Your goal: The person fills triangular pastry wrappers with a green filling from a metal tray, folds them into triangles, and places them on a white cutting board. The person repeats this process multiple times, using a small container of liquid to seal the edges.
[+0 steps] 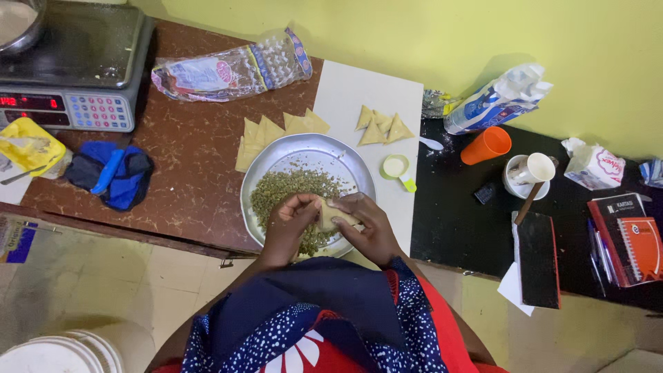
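Both my hands meet over the near rim of a round metal plate (276, 156) heaped with greenish-brown crumbly filling (286, 190). My left hand (289, 222) and my right hand (366, 224) together pinch a pale folded pastry piece (329, 215) between the fingers. Flat pastry triangles (266, 135) lie stacked behind the plate on the brown counter. Several folded, filled triangles (380, 126) rest on a white board (359, 93) at the back.
A small green cup of white paste (396, 168) sits right of the plate. A weighing scale (72, 69), a yellow container (27, 145) and a blue cloth (114, 173) stand left. An orange cup (487, 145), white mug (535, 169), notebooks (632, 242) occupy the black table.
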